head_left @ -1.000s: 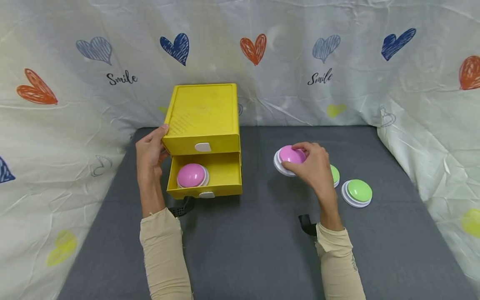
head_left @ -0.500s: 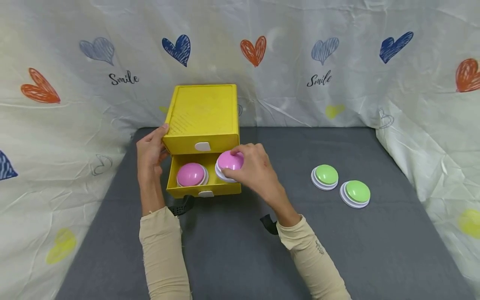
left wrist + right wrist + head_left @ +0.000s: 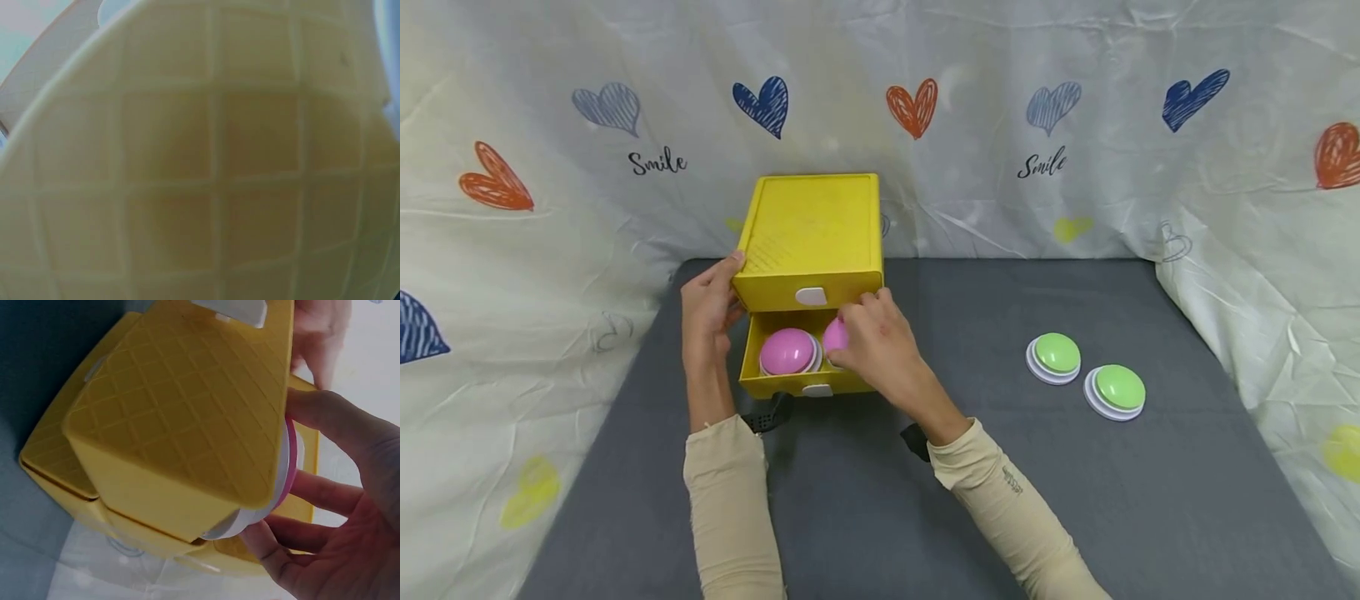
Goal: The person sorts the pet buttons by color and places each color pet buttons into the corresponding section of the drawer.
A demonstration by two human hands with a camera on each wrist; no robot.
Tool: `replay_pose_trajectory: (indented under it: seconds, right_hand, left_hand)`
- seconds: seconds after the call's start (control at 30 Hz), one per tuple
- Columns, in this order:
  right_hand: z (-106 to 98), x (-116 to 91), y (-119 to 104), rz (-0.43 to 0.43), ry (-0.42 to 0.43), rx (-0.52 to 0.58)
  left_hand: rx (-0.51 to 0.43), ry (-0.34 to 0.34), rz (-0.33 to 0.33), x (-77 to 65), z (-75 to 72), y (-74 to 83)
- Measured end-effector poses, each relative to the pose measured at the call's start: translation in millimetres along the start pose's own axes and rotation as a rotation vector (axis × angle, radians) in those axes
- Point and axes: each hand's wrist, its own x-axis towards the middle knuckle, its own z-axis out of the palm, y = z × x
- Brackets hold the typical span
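A yellow two-drawer box (image 3: 820, 221) stands at the back, its lower drawer (image 3: 775, 387) pulled out. My left hand (image 3: 706, 308) grips the box's upper left front corner, thumb on top. A pink dome-shaped button (image 3: 787, 352) with a white base sits in the drawer's left half. With my right hand (image 3: 880, 346), I hold a second pink button (image 3: 833, 335) in the right half, mostly covered by the hand. The right wrist view shows my fingers round the button's pink rim (image 3: 291, 462), its white base partly behind the drawer wall. Yellow lattice-patterned plastic (image 3: 212, 144) fills the left wrist view.
Two green buttons (image 3: 1057, 353) with white bases lie on the dark grey table (image 3: 1000, 500) at the right. A white sheet (image 3: 955, 167) printed with hearts hangs behind and at both sides. The upper drawer (image 3: 850, 287) is closed.
My right hand has carried the pink button left from beside the green ones, then lowered it into the drawer's right half. My left hand has stayed on the box corner.
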Motion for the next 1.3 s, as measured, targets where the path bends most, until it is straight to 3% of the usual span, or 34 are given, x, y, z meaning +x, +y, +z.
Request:
replay_pose_trajectory:
  seconds: [0.1, 0.33, 0.53, 0.67, 0.87, 0.93, 1.03, 1.13, 1.3]
  right_hand:
    - [3, 5, -5, -0.002, -0.061, -0.040]
    - [9, 8, -7, 0.091, -0.179, -0.061]
    - [10, 6, -6, 0.044, -0.213, -0.085]
    - [14, -1, -8, 0.018, -0.127, -0.118]
    - [21, -21, -21, -0.075, 0.242, -0.161]
    - [22, -32, -29, -0.121, 0.322, -0.158]
    - [28, -50, -38, -0.156, 0.336, -0.178]
    - [39, -64, -41, -0.146, 0.277, -0.209]
    - [56, -68, -40, -0.137, 0.226, -0.213]
  left_hand:
    - [0.005, 0.007, 0.004, 0.2, -1.4, 1.1]
    - [0.030, 0.014, 0.015, 0.3, -1.0, 2.3]
    - [0.023, 0.022, 0.013, 0.5, -0.4, 3.5]
    - [0.033, 0.031, 0.010, 0.5, 0.4, 2.1]
    - [0.021, 0.042, 0.045, -0.2, 1.2, 2.1]
    - [0.014, 0.048, 0.072, -0.3, 1.9, 1.6]
    - [0.013, 0.054, 0.087, -0.1, 3.0, 0.0]
    - [0.010, 0.053, 0.080, -0.1, 3.4, -1.4]
    - [0.008, 0.057, 0.075, -0.6, 2.9, -0.5]
